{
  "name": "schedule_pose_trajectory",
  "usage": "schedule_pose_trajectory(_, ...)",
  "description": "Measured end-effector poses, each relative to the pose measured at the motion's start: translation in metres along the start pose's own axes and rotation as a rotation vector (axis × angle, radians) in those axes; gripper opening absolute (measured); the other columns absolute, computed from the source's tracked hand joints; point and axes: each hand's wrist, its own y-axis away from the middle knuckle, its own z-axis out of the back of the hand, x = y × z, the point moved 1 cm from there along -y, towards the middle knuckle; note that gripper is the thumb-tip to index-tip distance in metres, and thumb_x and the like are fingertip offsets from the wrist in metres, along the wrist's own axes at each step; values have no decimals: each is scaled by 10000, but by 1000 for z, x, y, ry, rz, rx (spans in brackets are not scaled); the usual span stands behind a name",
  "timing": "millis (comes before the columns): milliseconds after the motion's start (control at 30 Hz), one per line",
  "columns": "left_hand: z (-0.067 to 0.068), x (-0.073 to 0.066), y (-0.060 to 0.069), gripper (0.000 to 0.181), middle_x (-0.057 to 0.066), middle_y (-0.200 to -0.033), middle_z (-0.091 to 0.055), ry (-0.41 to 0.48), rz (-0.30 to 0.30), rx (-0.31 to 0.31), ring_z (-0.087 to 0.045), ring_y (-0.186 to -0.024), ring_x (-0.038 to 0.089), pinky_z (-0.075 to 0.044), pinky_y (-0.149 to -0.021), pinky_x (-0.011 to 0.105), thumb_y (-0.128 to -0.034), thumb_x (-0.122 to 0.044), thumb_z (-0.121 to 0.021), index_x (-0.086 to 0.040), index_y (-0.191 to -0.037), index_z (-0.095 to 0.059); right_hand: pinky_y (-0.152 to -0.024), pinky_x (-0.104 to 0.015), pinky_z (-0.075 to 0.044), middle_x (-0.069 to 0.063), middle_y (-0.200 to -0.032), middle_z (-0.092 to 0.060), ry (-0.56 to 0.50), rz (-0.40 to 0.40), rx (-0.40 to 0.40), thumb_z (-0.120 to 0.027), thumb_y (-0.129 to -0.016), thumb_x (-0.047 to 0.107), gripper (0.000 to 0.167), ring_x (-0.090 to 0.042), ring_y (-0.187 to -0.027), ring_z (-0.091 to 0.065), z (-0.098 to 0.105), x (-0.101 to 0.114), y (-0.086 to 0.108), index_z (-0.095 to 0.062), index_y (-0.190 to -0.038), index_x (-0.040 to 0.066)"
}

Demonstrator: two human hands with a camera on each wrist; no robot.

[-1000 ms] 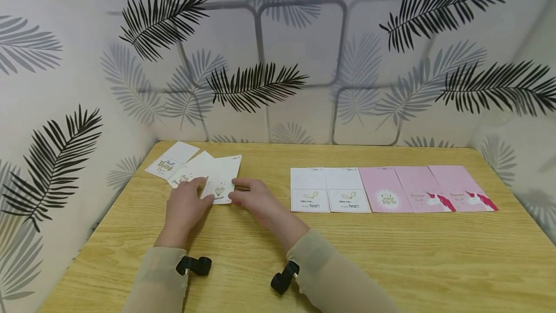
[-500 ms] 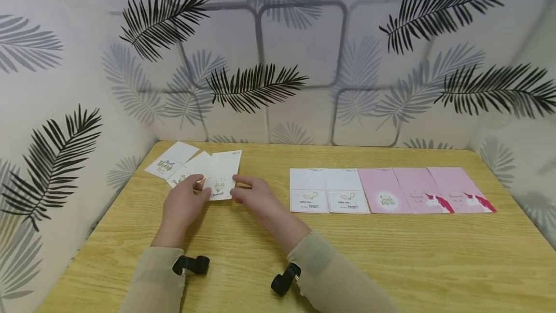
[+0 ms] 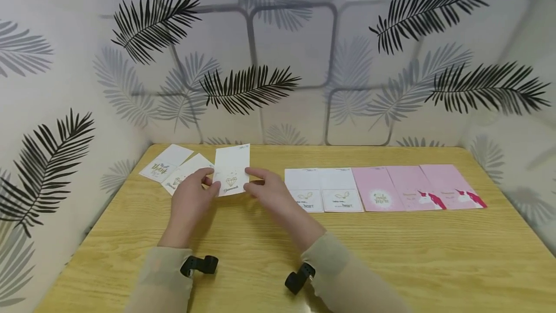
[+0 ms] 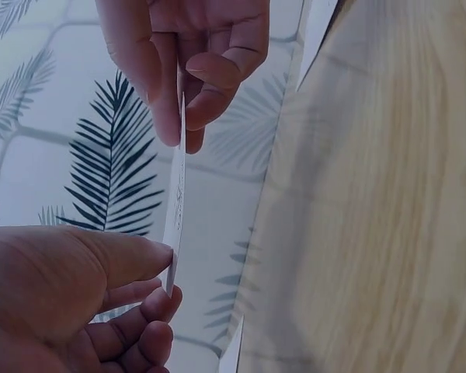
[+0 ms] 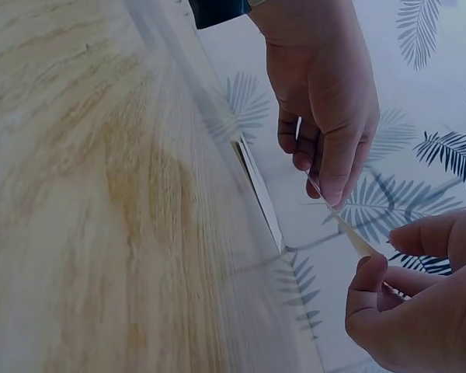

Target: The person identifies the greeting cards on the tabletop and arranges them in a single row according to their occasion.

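Note:
A white card with a gold diamond drawing (image 3: 231, 170) is held up between both hands, lifted off the table. My left hand (image 3: 192, 203) pinches its left edge and my right hand (image 3: 278, 200) pinches the right edge. Seen edge-on in the left wrist view, the card (image 4: 175, 202) runs from the left thumb and fingers to the right hand (image 4: 194, 62) above. In the right wrist view, the card (image 5: 349, 231) spans the gap between the left hand (image 5: 322, 101) and the right hand (image 5: 419, 299).
At the left lie a white "Thank" card (image 3: 162, 165) and another diamond card (image 3: 180, 174), overlapping at an angle. On the right, a row holds white heart cards (image 3: 341, 199), a pink "Smile More" card (image 3: 377, 182) and pink unicorn cards (image 3: 449, 182). A patterned wall (image 3: 295, 110) stands behind the table.
Both hands have carried the card up and to the right, away from the two cards at the left. The head view has shifted slightly.

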Motion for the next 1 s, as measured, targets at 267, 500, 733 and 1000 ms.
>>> schedule_pose_trajectory(267,-11,-19,-1,452,112,-1128,-738,0,-47,-2,-619,-786,233,-471,-711,399,-1070,-208,-718,-6,-1471,-663,-995,-463,-559,-121,-1509,-611,96,36,-46,-671,-1068,100,498,-328,-1190,-663,22,-2,8,-630,-1564,98)
schedule_pose_trajectory(500,-24,-32,-1,450,99,-1090,-741,-18,-88,-2,-596,-761,222,-477,-722,404,-1044,-196,-755,-5,-1445,-681,-796,-351,-525,-101,-1331,-724,211,31,-94,-684,-1055,125,467,-238,-1089,-657,42,-3,15,-680,-1522,137)
schedule_pose_trajectory(733,-32,-42,1,451,91,-1053,-749,-20,-93,18,-581,-728,222,-486,-723,417,-1021,-177,-773,1,-1428,-691,-934,-403,-560,-73,-1294,-762,395,57,-110,-643,-1012,102,463,-212,-1101,-706,57,-3,18,-724,-1468,120)
schedule_pose_trajectory(1000,-40,-46,3,445,71,-1042,-746,-21,-83,51,-640,-855,260,-517,-793,443,-1017,-183,-773,-6,-1418,-700,-871,-384,-585,-116,-1447,-687,474,34,-94,-699,-1004,64,450,-238,-1147,-727,63,-7,19,-727,-1452,83)
